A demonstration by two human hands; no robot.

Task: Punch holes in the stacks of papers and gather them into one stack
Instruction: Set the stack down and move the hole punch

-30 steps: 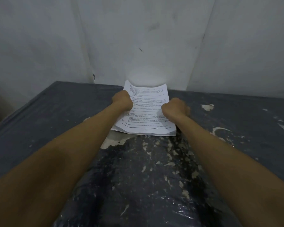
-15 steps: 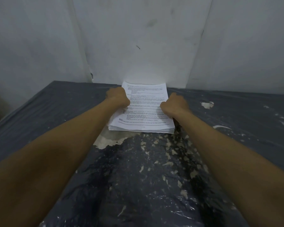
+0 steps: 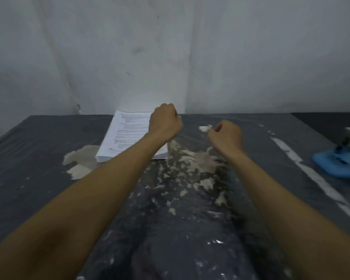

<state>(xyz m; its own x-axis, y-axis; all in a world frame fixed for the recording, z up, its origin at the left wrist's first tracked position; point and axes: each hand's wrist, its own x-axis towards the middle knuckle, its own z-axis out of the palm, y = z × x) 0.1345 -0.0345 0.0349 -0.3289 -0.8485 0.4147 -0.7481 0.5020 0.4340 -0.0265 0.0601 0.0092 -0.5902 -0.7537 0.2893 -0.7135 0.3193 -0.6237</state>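
Observation:
A stack of printed white papers (image 3: pixel 127 136) lies flat at the far side of the dark table, against the wall. My left hand (image 3: pixel 165 122) is over the stack's far right corner with its fingers curled under and hidden, so I cannot tell whether it holds the paper. My right hand (image 3: pixel 225 136) is off the stack, to its right and above the table, its fingers curled and holding nothing. A blue hole punch (image 3: pixel 337 164) sits at the right edge of the view, well apart from both hands.
The table (image 3: pixel 38 158) has a dark plastic cover with pale worn patches and flecks. A pale stripe (image 3: pixel 303 168) runs along its right side. A white wall (image 3: pixel 170 57) stands right behind the stack.
Both hands gripped the sides of the stack before. My right hand has now let go and moved right; my left hand has shifted to the stack's right side. The view has turned right.

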